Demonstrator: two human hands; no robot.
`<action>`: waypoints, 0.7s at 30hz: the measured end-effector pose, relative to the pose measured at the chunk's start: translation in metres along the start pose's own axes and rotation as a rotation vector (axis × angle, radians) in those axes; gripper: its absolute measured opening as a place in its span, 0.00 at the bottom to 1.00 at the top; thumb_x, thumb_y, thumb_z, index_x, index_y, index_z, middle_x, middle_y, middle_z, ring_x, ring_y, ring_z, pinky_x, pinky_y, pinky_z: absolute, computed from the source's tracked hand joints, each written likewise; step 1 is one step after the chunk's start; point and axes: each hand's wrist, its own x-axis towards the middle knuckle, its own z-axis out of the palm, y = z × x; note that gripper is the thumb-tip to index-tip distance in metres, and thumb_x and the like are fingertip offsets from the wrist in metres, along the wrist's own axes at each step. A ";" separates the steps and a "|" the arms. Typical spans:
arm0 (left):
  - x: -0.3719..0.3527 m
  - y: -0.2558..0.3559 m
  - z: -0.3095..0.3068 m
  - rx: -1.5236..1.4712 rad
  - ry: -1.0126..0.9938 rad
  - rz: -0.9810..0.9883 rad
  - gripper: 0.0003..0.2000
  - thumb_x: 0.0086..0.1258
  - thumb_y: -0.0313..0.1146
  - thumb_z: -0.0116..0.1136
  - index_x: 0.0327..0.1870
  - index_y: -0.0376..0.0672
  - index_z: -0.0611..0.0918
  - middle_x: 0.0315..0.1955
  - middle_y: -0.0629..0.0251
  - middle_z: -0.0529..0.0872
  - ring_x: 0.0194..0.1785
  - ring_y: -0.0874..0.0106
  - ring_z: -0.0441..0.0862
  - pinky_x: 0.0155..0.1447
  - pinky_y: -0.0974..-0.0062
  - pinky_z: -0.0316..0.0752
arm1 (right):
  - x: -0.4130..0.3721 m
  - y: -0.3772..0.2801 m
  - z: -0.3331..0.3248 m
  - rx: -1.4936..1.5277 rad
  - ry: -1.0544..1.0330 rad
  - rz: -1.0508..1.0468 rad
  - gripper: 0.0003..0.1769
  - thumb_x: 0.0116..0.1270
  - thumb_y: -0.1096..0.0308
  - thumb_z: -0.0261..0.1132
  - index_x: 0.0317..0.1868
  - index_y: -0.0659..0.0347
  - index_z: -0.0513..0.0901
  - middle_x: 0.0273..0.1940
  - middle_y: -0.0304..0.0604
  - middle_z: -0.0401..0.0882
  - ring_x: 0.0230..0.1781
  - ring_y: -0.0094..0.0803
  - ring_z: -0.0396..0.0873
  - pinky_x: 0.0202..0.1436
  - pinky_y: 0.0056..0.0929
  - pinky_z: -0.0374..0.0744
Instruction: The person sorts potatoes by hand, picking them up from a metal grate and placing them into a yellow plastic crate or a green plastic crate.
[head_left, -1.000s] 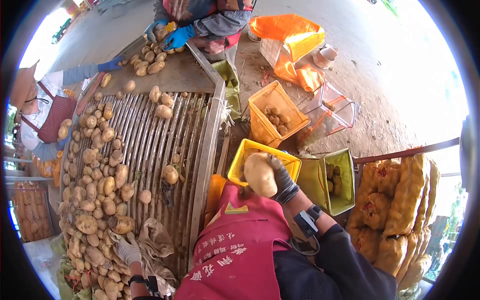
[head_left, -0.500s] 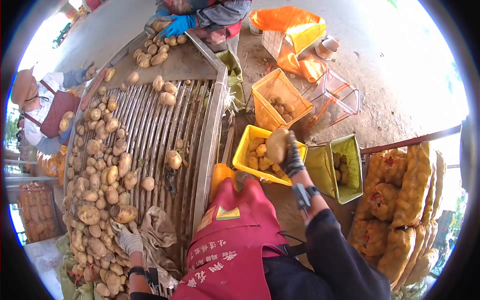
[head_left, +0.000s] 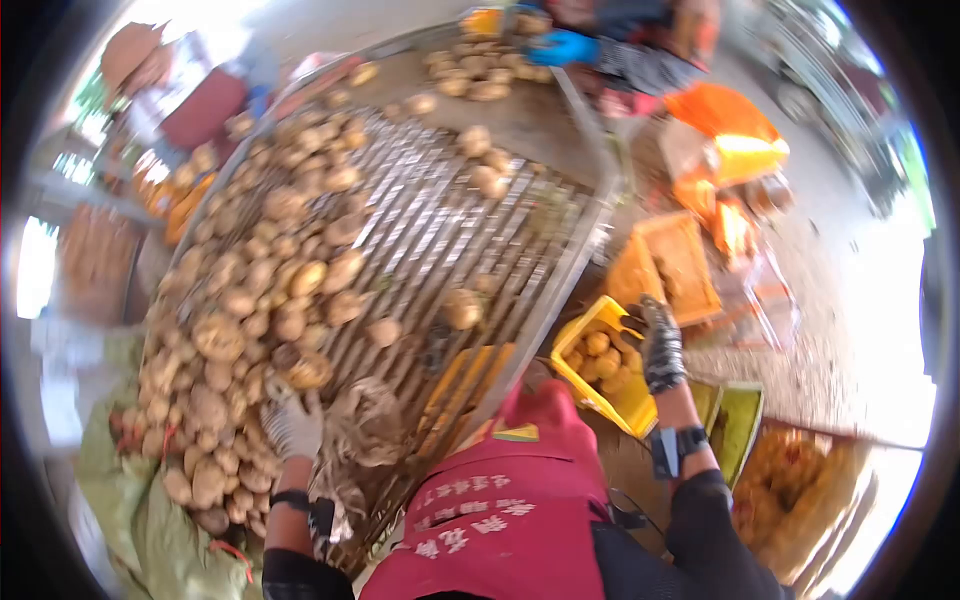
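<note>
My left hand [head_left: 293,420], in a pale glove, lies over the potato pile [head_left: 215,400] with its fingers apart. Its fingertips are right at a large brownish potato [head_left: 303,368]. Beside it a crumpled beige cloth [head_left: 365,425] rests on the slatted rack [head_left: 420,235]. Over the right rim of a yellow crate [head_left: 632,412] is my right hand [head_left: 661,345], in a dark glove. Its fingers are spread and no potato shows in them. Several potatoes [head_left: 603,358] sit inside that crate.
An orange crate [head_left: 650,265] stands beyond the yellow one, and a green bin [head_left: 738,430] to its right. Filled net sacks [head_left: 795,490] are at the lower right. Two people work around the rack, one with a blue glove [head_left: 562,48] beside potatoes at the far end.
My right hand has let go of the large potato it held above the yellow crate. The view has swung, shifting the rack and crates rightward. My left hand stays by the same potato.
</note>
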 end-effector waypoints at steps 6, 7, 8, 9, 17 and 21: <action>0.003 0.001 -0.001 0.032 -0.058 0.003 0.38 0.69 0.50 0.48 0.72 0.28 0.58 0.74 0.44 0.57 0.70 0.52 0.65 0.70 0.52 0.57 | -0.023 0.006 0.158 -0.386 -0.730 -0.273 0.20 0.72 0.61 0.62 0.60 0.59 0.75 0.46 0.41 0.82 0.43 0.30 0.82 0.44 0.25 0.81; 0.003 0.000 0.002 0.027 -0.065 -0.032 0.38 0.69 0.50 0.48 0.72 0.28 0.58 0.74 0.44 0.57 0.70 0.52 0.65 0.70 0.52 0.57 | -0.036 0.020 0.189 -0.419 -0.905 -0.301 0.22 0.71 0.61 0.64 0.60 0.60 0.75 0.47 0.43 0.82 0.44 0.32 0.82 0.45 0.27 0.81; 0.002 -0.002 0.005 0.025 -0.022 -0.003 0.39 0.69 0.50 0.48 0.73 0.28 0.56 0.72 0.42 0.60 0.70 0.51 0.66 0.72 0.53 0.56 | -0.048 0.032 0.221 -0.603 -1.056 -0.430 0.24 0.67 0.61 0.67 0.61 0.61 0.74 0.48 0.47 0.82 0.46 0.36 0.82 0.46 0.30 0.81; 0.002 -0.003 0.007 0.024 0.022 0.028 0.41 0.69 0.51 0.49 0.74 0.28 0.53 0.71 0.39 0.62 0.69 0.50 0.68 0.74 0.55 0.54 | -0.060 0.043 0.254 -0.785 -1.201 -0.567 0.27 0.64 0.61 0.69 0.61 0.61 0.74 0.49 0.51 0.81 0.47 0.40 0.82 0.48 0.33 0.81; 0.008 -0.003 0.001 -0.067 -0.198 -0.016 0.45 0.63 0.46 0.54 0.75 0.27 0.49 0.77 0.48 0.51 0.79 0.57 0.51 0.79 0.53 0.45 | -0.146 0.141 0.411 -1.349 -1.085 -0.542 0.47 0.51 0.56 0.77 0.67 0.67 0.64 0.64 0.62 0.68 0.66 0.54 0.68 0.67 0.43 0.72; 0.006 -0.001 -0.005 -0.065 -0.162 -0.003 0.45 0.62 0.46 0.54 0.75 0.29 0.50 0.76 0.47 0.54 0.76 0.55 0.57 0.77 0.53 0.49 | -0.158 0.149 0.413 -1.217 -0.950 -0.315 0.51 0.47 0.56 0.80 0.68 0.66 0.62 0.67 0.61 0.62 0.67 0.54 0.67 0.69 0.41 0.71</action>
